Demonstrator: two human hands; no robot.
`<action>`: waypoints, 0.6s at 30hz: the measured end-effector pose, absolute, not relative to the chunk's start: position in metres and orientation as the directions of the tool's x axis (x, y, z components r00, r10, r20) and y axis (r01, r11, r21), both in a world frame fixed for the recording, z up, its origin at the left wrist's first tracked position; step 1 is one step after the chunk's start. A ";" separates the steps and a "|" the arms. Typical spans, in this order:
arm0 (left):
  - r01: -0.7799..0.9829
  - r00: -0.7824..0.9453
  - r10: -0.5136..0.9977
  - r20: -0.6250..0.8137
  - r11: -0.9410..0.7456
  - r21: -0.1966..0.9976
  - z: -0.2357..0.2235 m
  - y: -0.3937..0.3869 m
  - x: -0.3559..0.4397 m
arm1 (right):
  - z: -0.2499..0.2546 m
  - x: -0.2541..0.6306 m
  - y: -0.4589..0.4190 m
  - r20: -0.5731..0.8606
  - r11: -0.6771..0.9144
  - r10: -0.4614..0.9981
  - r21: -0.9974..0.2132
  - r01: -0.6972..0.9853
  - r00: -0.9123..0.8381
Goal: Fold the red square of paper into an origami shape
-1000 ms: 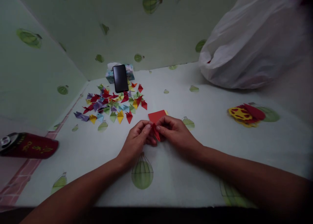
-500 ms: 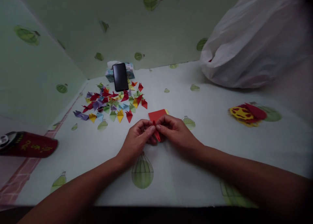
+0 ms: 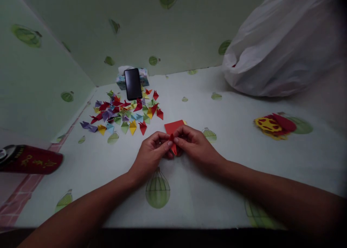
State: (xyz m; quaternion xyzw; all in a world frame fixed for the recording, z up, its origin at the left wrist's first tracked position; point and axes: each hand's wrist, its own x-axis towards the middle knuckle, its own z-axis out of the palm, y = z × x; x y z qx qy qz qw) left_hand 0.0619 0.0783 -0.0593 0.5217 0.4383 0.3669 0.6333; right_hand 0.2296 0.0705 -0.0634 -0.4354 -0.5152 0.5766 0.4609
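A small folded red paper (image 3: 174, 148) is pinched between both hands at the middle of the table. My left hand (image 3: 155, 148) grips its left side with thumb and fingers. On the other side, my right hand (image 3: 192, 141) has its thumb and forefinger closed on the paper; the fingers cover part of the folds. Just behind the hands lies a stack of square paper (image 3: 174, 126), red on top with a yellow edge showing. Further back to the left, many folded paper cranes (image 3: 124, 114) in several colours are spread in a loose pile.
A black phone (image 3: 133, 84) leans on a tissue box (image 3: 144, 77) behind the cranes. A red can (image 3: 35, 159) is at the left edge. A white plastic bag (image 3: 271, 60) fills the back right, with red and yellow cut-out pieces (image 3: 271, 127) in front of it.
The lower part of the folded red paper looks slightly wider between the fingers. Both hands stay in nearly the same place, and the view has shifted a little.
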 end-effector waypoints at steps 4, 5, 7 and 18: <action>-0.019 0.332 0.926 -0.182 0.199 0.980 -0.060 0.079 0.063 | -0.065 0.230 0.071 -0.010 -0.025 0.981 -0.997 -0.075 -0.195; -0.018 0.329 0.926 -0.184 0.201 0.979 -0.059 0.079 0.063 | -0.065 0.230 0.071 -0.002 -0.016 0.981 -0.998 -0.068 -0.194; -0.013 0.323 0.929 -0.181 0.195 0.981 -0.058 0.078 0.064 | -0.065 0.230 0.071 0.014 0.004 0.981 -0.999 -0.051 -0.192; -0.019 0.342 0.931 -0.128 0.143 0.989 -0.057 0.078 0.062 | -0.064 0.230 0.070 0.033 0.039 0.983 -0.999 0.028 -0.183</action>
